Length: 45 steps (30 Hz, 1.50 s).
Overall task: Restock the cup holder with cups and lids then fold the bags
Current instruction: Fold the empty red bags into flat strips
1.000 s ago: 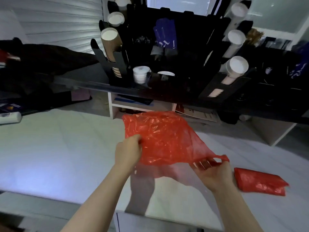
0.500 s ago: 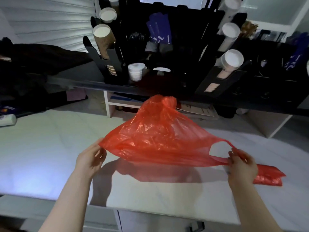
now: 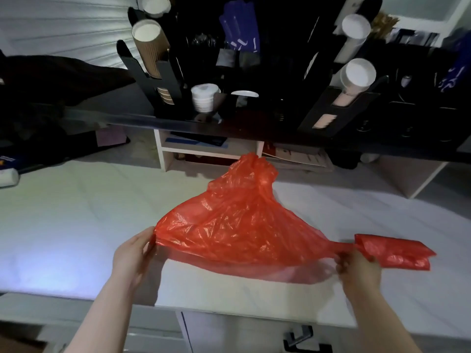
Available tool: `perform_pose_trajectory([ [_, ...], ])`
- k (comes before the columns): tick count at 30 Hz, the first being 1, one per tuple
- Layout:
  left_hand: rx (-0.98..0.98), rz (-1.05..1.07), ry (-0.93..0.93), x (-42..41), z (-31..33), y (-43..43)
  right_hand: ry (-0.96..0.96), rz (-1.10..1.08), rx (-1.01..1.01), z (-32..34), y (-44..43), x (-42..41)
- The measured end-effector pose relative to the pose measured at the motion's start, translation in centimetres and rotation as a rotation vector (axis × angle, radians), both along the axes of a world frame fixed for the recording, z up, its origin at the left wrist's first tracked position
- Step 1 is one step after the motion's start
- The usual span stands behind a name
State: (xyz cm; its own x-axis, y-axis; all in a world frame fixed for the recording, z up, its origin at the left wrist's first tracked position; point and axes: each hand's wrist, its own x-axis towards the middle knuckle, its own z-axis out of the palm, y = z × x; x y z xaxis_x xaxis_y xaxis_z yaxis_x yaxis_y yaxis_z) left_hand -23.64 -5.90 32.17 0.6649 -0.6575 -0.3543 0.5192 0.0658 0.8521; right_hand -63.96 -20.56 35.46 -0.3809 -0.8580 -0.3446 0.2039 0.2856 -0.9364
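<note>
**What the view leaves unclear**

The lower hem of the red bag point(image 3: 237, 233) is blurred near the right hand point(image 3: 359, 271). This hand covers 1 corner of the folded bag point(image 3: 397, 253). The top edge cuts off the cup holder point(image 3: 280, 59), and the stack of lids point(image 3: 204, 98) is blurred.

Bare left hand point(image 3: 135, 256), bare right hand point(image 3: 359, 271) — forearms point(image 3: 102, 314) bare up to frame edge.
</note>
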Motion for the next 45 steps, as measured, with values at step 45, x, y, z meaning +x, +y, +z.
perform_pose_trajectory([
  [45, 0.559, -0.393, -1.177, -3.3, -0.1, -1.3, 0.864, 0.824, -0.558, 1.8, 1.3, 14.4],
])
